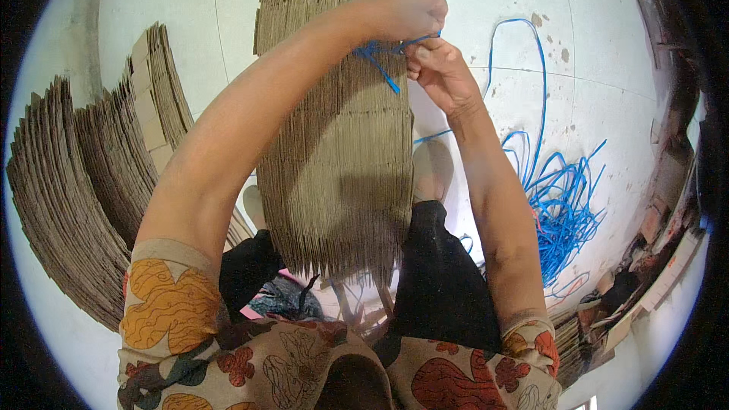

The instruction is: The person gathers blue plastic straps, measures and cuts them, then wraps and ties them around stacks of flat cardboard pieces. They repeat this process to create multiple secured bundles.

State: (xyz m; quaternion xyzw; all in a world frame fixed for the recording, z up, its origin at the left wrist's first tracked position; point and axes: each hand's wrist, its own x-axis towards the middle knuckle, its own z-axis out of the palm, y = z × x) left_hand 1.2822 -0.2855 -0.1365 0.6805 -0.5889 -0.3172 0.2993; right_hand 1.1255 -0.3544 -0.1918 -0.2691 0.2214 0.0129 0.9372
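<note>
A long stack of flat brown cardboard pieces (334,144) stands on edge between my knees. Blue plastic strapping (377,48) crosses its top, bunched in a knot-like tangle with a short loose end. My left arm reaches over the stack, and my left hand (416,9) is closed in a fist by its far right edge, with blue strap showing just under the fingers. Just below it, my right hand (442,74) pinches the strap at the stack's right side, fingers curled. The exact grip of the left fingertips is partly hidden.
More cardboard stacks (64,197) stand on the floor at left. A heap of loose blue strapping (566,212) lies at right, one long loop reaching up from it. Cardboard and other clutter (661,235) line the far right. A dark patterned cloth or bag (285,300) lies below the stack.
</note>
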